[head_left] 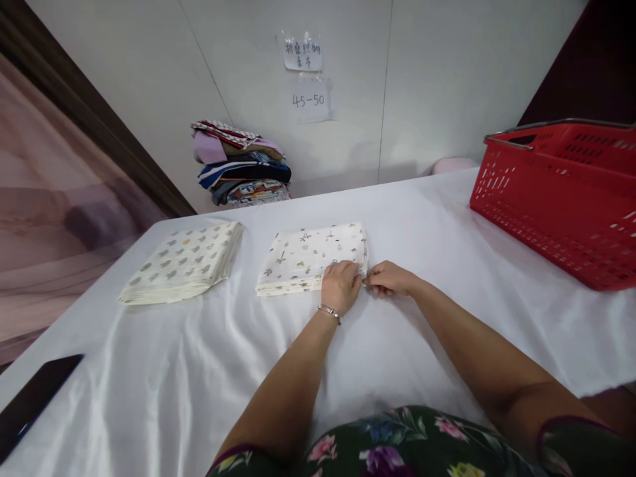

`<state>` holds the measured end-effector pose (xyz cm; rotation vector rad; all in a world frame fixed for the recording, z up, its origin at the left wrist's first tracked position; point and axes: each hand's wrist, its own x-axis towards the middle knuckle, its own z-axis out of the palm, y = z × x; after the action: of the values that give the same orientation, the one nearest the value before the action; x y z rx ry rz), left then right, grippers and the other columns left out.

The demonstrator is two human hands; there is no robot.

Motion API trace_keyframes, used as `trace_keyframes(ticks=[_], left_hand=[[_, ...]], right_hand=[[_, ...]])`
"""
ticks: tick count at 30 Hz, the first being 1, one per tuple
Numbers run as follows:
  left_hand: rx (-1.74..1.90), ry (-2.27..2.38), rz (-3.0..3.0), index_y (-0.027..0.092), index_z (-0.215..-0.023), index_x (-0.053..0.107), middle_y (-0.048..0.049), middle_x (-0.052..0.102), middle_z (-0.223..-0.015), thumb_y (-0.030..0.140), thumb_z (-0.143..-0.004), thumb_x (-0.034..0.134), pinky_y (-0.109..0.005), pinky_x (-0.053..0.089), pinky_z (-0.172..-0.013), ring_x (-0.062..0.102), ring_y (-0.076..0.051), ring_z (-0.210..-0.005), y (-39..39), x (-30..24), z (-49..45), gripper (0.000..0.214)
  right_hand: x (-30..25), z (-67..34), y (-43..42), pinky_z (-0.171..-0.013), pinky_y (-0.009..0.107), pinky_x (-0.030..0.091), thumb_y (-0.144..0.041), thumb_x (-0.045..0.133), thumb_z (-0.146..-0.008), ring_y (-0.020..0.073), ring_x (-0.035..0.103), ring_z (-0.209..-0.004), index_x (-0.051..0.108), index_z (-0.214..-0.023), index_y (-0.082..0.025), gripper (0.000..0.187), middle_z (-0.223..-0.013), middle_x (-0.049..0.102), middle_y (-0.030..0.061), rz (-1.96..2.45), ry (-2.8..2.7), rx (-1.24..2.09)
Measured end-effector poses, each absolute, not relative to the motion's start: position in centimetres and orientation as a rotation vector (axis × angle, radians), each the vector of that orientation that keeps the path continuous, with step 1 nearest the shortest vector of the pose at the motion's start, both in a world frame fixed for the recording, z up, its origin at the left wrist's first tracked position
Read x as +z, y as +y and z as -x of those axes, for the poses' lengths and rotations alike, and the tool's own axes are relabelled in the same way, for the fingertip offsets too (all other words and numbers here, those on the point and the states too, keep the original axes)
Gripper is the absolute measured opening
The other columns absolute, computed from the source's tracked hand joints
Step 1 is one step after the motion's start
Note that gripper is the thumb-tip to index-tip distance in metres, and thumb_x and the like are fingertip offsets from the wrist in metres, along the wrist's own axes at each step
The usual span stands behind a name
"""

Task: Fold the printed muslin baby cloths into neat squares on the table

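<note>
White cloth covers the table point(447, 218) before a pale wall, where two paper notes point(303, 55) hang. I count two folded cloths: the printed cloth point(305, 255) in the middle, and a second one point(183, 262) lying apart to its left. My left hand point(340, 285) lies on the printed cloth's near right corner, fingers curled together. My right hand point(390, 278) pinches the same corner. One red basket point(561, 199) stands at right, one pile of clothes point(243, 162) by the wall, and one dark phone point(34, 397) at the left edge.
</note>
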<state>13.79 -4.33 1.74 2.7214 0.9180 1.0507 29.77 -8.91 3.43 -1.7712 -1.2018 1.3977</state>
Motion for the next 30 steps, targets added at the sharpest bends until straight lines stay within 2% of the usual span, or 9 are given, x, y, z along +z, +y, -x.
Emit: trace_keyframes(ticks=[5,15,19,24,30], left_hand=[[1.055,0.917,-2.713,0.021,-0.099,0.057,-0.004,0.063,-0.095,0.017,-0.077,0.054,-0.034,0.04,-0.083,0.056,-0.019,-0.091,-4.3,1.7,-13.8,0.022],[1.074,0.916,-2.732,0.02,-0.098,0.057,-0.0036,0.063,-0.094,0.017,-0.078,0.053,-0.033,0.041,-0.08,0.056,-0.018,-0.089,-4.3,1.6,-13.7,0.021],[1.069,0.922,-2.731,0.02,-0.098,0.057,-0.0036,0.063,-0.094,0.017,-0.078,0.053,-0.033,0.041,-0.079,0.056,-0.018,-0.089,-4.3,1.7,-13.7,0.021],[1.092,0.917,-2.717,0.02,-0.098,0.057,-0.0032,0.063,-0.095,0.017,-0.078,0.053,-0.033,0.041,-0.08,0.056,-0.018,-0.089,-4.2,1.6,-13.6,0.021],[1.108,0.914,-2.721,0.02,-0.098,0.057,-0.0033,0.063,-0.094,0.017,-0.078,0.054,-0.033,0.041,-0.079,0.056,-0.018,-0.088,-4.1,1.5,-13.6,0.021]], right_hand=[[3.2,-29.7,-8.9,-0.03,0.017,0.028,-0.033,0.069,-0.063,0.0085,0.051,-0.037,0.052,-0.055,-0.016,0.026,-0.048,0.056,0.0001,1.775,-1.206,1.387],[3.0,-29.8,-8.7,-0.031,0.017,0.025,-0.016,0.059,-0.064,0.0073,0.05,-0.035,0.047,-0.051,-0.016,0.018,-0.041,0.05,-0.004,1.714,-1.121,1.363],[3.3,-30.6,-8.9,-0.032,0.017,0.028,-0.027,0.062,-0.068,0.0086,0.053,-0.039,0.053,-0.056,-0.015,0.02,-0.048,0.057,-0.0007,1.734,-1.164,1.431],[3.1,-30.6,-9.1,-0.032,0.017,0.03,-0.046,0.065,-0.067,0.0099,0.056,-0.042,0.059,-0.063,-0.014,0.033,-0.06,0.065,0.0048,1.781,-1.273,1.628],[3.2,-29.6,-9.0,-0.031,0.017,0.028,-0.038,0.067,-0.067,0.008,0.054,-0.04,0.057,-0.061,-0.014,0.027,-0.055,0.063,0.0023,1.737,-1.211,1.517]])
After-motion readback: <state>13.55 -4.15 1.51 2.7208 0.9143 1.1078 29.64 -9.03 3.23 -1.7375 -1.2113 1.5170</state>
